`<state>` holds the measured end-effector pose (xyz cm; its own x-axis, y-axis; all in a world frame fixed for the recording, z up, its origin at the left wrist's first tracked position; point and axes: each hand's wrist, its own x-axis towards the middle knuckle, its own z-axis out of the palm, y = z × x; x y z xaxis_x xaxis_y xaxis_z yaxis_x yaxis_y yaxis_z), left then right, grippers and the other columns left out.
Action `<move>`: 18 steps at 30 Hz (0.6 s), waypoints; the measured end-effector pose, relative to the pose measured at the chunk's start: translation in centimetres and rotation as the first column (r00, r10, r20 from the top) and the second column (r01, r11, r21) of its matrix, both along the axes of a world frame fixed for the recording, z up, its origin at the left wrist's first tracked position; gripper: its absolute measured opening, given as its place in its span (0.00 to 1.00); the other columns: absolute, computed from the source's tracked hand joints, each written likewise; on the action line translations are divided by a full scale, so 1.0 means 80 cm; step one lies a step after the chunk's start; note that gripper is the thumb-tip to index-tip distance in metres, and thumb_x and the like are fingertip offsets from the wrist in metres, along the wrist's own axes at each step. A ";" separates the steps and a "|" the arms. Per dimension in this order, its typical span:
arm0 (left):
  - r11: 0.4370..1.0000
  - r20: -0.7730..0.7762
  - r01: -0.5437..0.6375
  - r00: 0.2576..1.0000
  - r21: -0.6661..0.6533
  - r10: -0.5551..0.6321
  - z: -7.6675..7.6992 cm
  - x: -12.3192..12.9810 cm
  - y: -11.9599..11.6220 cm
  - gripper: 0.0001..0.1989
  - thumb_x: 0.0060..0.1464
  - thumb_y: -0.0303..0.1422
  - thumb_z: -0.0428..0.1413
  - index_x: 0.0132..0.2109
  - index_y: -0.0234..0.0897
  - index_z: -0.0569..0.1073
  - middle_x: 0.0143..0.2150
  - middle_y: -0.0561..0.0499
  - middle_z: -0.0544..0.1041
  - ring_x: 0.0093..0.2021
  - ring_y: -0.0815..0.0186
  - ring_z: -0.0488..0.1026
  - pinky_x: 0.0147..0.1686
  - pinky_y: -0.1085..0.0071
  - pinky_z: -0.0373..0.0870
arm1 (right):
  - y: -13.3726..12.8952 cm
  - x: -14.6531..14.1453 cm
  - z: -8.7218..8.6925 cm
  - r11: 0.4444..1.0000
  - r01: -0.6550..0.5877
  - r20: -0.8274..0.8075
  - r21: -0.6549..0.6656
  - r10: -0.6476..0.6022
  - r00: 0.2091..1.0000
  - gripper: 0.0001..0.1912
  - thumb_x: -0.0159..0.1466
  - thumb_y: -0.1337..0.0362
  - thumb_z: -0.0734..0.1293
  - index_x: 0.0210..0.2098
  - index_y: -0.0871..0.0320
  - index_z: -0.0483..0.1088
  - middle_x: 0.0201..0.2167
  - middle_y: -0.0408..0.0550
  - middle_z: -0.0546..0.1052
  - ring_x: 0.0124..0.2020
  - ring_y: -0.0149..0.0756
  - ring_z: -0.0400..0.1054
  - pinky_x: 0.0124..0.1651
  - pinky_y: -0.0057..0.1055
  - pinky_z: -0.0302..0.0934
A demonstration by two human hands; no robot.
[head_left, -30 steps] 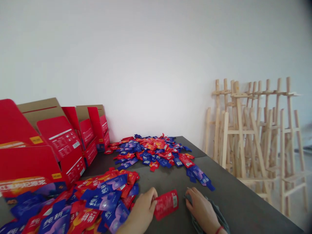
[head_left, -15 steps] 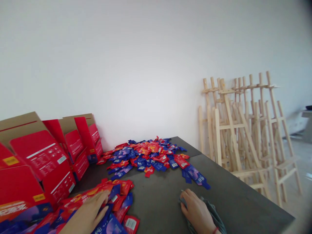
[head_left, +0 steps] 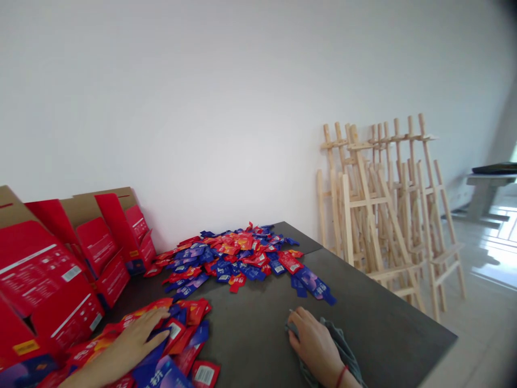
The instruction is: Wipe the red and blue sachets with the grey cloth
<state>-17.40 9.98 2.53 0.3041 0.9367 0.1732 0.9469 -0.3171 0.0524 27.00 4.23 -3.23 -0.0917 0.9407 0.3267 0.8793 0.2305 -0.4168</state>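
Observation:
My left hand (head_left: 139, 337) rests on a near pile of red and blue packets (head_left: 188, 345), its thumb apart from the fingers. On the dark table (head_left: 250, 334), my right hand (head_left: 315, 339) presses down on a grey-green cloth (head_left: 341, 345) with its fingers curled over the cloth's left part. A red band circles the right wrist. Beyond the hands, a wide heap of red and blue packets (head_left: 238, 248) spreads over the back of the table. One larger blue packet (head_left: 313, 283) lies at that heap's right edge.
Open red cardboard boxes (head_left: 97, 242) stand in a row along the left side. A white wall (head_left: 226, 118) rises behind the table. Wooden easels (head_left: 375, 205) lean beyond the table's right edge, and a grey table (head_left: 484, 188) stands far right.
The view has turned right, so the boxes and easels appear further left. My left hand stays on the near pile and my right hand stays on the cloth.

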 end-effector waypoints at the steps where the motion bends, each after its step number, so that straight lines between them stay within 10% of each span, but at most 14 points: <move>1: 1.000 -0.033 0.001 0.999 0.001 -0.001 0.012 0.020 0.002 0.19 0.55 0.44 0.51 0.50 0.40 0.73 0.53 0.46 0.74 0.55 0.53 0.69 0.57 0.55 0.64 | 0.000 0.000 0.000 1.000 0.002 0.001 0.003 -0.002 1.000 0.09 0.58 0.71 0.61 0.35 0.53 0.67 0.38 0.45 0.71 0.41 0.39 0.66 0.43 0.31 0.56; 5: 0.984 -0.079 0.175 0.982 0.018 -0.173 0.045 0.141 0.011 0.11 0.58 0.32 0.46 0.40 0.39 0.74 0.44 0.48 0.76 0.46 0.61 0.72 0.50 0.64 0.66 | 0.000 -0.001 -0.002 1.000 0.010 0.002 0.021 -0.010 1.000 0.08 0.58 0.71 0.61 0.35 0.53 0.67 0.37 0.45 0.71 0.41 0.38 0.66 0.43 0.31 0.56; 10: 0.974 -0.133 0.223 0.967 0.032 -0.217 0.028 0.280 0.055 0.13 0.53 0.26 0.50 0.46 0.34 0.72 0.48 0.42 0.74 0.50 0.57 0.69 0.52 0.62 0.64 | -0.001 0.001 -0.005 1.000 0.004 0.000 0.022 -0.004 1.000 0.08 0.58 0.71 0.61 0.35 0.53 0.67 0.38 0.45 0.71 0.41 0.38 0.66 0.44 0.31 0.56; 18: 0.984 0.014 0.173 0.985 0.034 -0.173 0.003 0.353 0.112 0.16 0.55 0.20 0.46 0.48 0.32 0.71 0.51 0.37 0.72 0.55 0.55 0.66 0.55 0.55 0.60 | -0.002 0.002 0.002 1.000 0.003 -0.020 0.014 -0.003 1.000 0.09 0.58 0.71 0.61 0.36 0.53 0.68 0.37 0.44 0.72 0.41 0.36 0.67 0.44 0.28 0.56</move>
